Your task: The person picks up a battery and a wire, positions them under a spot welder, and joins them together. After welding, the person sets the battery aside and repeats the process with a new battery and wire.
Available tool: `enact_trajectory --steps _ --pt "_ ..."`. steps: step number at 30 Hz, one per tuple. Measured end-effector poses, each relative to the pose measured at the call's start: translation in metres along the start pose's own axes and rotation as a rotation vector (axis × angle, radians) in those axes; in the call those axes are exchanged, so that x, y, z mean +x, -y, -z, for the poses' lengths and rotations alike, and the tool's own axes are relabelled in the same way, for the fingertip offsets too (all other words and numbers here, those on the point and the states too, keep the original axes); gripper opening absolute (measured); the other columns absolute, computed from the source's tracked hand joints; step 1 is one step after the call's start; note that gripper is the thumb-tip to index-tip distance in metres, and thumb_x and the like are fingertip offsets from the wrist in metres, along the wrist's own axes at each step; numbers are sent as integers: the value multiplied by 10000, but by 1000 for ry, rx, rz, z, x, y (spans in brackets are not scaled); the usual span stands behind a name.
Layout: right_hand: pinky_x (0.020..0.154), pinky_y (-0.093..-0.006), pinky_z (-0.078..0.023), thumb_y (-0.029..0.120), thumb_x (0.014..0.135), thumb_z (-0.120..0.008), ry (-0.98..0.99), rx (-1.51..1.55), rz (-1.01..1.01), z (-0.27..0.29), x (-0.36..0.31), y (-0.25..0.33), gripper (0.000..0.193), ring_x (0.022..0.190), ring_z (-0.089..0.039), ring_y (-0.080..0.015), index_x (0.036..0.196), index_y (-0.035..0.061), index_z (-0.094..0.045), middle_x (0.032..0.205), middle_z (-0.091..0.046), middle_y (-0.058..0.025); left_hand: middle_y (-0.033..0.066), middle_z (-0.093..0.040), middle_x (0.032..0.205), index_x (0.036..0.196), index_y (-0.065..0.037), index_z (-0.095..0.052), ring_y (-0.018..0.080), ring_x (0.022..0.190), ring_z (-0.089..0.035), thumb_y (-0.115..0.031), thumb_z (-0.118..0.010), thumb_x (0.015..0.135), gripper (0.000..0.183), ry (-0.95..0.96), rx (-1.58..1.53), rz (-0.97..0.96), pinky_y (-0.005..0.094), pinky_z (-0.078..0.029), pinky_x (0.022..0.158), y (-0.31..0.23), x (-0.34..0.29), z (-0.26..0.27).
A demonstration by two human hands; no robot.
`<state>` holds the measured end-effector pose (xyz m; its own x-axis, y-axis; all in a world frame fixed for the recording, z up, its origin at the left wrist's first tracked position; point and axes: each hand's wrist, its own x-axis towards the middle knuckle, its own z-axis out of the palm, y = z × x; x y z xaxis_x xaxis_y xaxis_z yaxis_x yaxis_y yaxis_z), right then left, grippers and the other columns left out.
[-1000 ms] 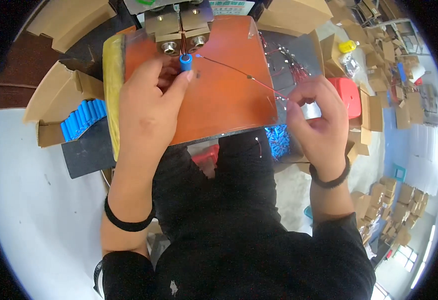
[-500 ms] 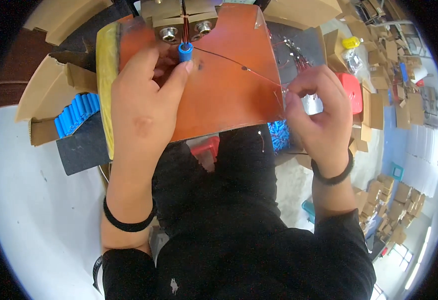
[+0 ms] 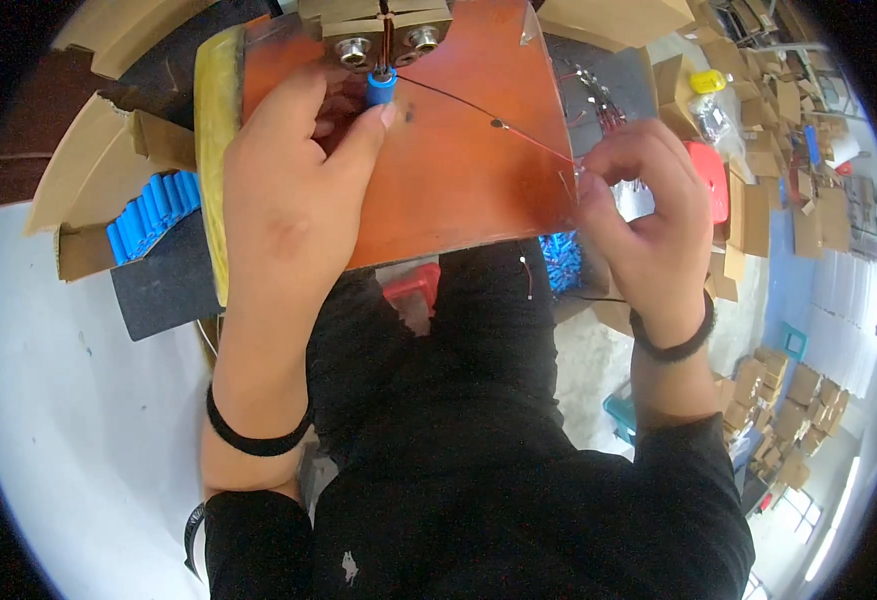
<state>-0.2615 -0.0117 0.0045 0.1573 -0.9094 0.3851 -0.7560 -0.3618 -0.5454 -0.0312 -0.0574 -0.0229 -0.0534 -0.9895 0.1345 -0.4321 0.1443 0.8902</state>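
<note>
My left hand [image 3: 293, 185] grips a blue cylindrical battery cell [image 3: 381, 88] between thumb and fingers. The cell's top end meets the thin electrodes [image 3: 387, 45] of a spot welding machine [image 3: 343, 15]. A thin dark and red wire [image 3: 455, 99] runs from the cell's top to the right, with a small dark spot along it. At the orange board's right edge, my right hand [image 3: 648, 200] pinches the wire's far end between thumb and forefinger. The exact tip of the wire is hidden in the fingers.
The orange board [image 3: 468, 190] has a yellow taped left edge [image 3: 216, 170]. Left of it, a cardboard box [image 3: 88, 255] holds several blue cells [image 3: 153, 215]. More wires [image 3: 598, 95] lie at right, near a red container [image 3: 708, 180]. Below them is a pile of blue cells [image 3: 560, 262].
The machine, board and cell sit slightly further right and up in the picture. Both hands keep their hold, the left on the cell and the right on the wire.
</note>
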Motion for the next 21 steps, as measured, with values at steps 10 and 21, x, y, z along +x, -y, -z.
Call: enact_trajectory --steps 10,21 --pt "671 -325 -475 1 692 -637 -169 133 171 -13 9 -7 122 724 -585 -248 792 33 -575 779 -579 -87 52 -650 952 1106 -17 -606 120 815 -584 -99 -682 871 261 91 -235 -75 241 -455 772 2 -13 5" --pt "648 -251 -423 86 785 -570 120 230 -81 -3 38 16 76 703 -493 -95 815 18 -561 741 -537 -1 117 -615 872 1041 3 -669 208 741 -579 -122 -694 832 245 48 13 -122 309 -461 681 -4 1 2"
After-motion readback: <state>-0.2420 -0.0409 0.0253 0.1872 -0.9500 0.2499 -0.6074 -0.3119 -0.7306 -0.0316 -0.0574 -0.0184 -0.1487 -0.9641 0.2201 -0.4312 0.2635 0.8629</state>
